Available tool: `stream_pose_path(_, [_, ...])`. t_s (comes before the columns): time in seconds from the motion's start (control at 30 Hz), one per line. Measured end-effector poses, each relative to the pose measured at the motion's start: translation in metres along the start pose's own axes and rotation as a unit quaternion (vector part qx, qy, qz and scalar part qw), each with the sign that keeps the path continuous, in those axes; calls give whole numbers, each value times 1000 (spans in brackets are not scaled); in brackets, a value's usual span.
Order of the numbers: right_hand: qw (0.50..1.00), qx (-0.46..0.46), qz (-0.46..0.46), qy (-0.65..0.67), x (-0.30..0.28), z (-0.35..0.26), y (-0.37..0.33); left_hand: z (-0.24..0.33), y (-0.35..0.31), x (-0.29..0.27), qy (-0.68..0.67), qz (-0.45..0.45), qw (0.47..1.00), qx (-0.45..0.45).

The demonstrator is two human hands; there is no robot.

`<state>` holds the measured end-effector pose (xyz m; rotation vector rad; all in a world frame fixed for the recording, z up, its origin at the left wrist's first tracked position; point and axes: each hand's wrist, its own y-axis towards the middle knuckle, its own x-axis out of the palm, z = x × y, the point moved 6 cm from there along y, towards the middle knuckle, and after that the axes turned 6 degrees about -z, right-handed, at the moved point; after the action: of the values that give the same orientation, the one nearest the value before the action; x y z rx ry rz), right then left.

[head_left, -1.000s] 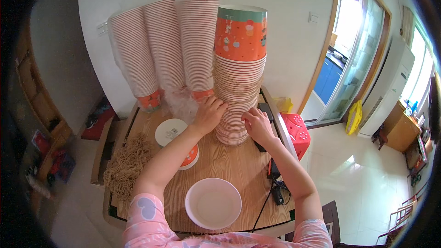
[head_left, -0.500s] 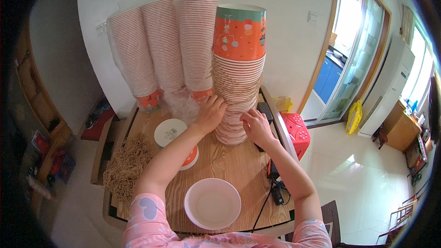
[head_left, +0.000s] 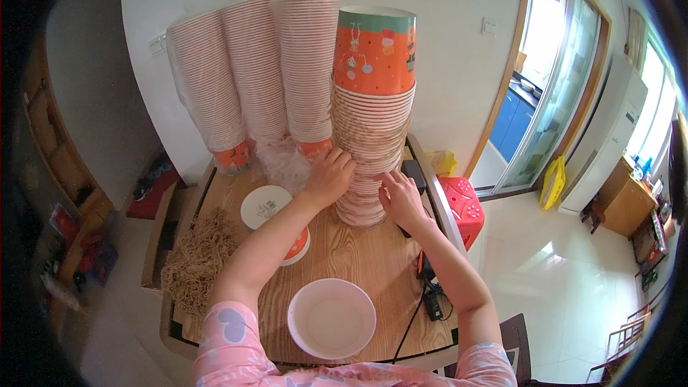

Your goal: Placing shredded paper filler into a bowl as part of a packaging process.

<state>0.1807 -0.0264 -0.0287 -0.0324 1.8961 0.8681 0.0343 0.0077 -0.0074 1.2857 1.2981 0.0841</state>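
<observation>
A tall stack of nested paper tubs [head_left: 376, 54] stands upside down on the wooden table, the top one orange with a green band. Brownish strands show between its lower rims. Against the left side of this stack, my left hand [head_left: 330, 178] has its fingers bent in at the rims. On the opposite side my right hand [head_left: 403, 199] grips at the rims with curled fingers. The fingertips of both hands are partly hidden. Below my left forearm lie a white-bottomed paper tub [head_left: 264, 206] and another orange one [head_left: 297, 246]. A white bowl [head_left: 332, 318] sits near me.
Three plastic-wrapped tub stacks [head_left: 258, 68] lean by the wall. A heap of brown twine [head_left: 201, 261] lies at the table's left. Black cables and an adapter [head_left: 432, 306] lie near the right edge. A red stool [head_left: 463, 208] stands beyond that edge.
My right hand has shifted very slightly to the right along the stack. My left hand stays nearly in place, and the stack has barely moved.
</observation>
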Motion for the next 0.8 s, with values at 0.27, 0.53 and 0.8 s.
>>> stream_pose_path(0.27, [998,-24,-30,-49,-2,-11,14,-4,-3,-15,-89,-1,996,30])
stream_pose_path(0.53, [1000,1,-14,6,12,4,17,-6,-20,-7,-88,31,996,14])
stream_pose_path(0.8, [999,6,10,41,1,-2,18,-5,-14,-1,-43,37,998,28])
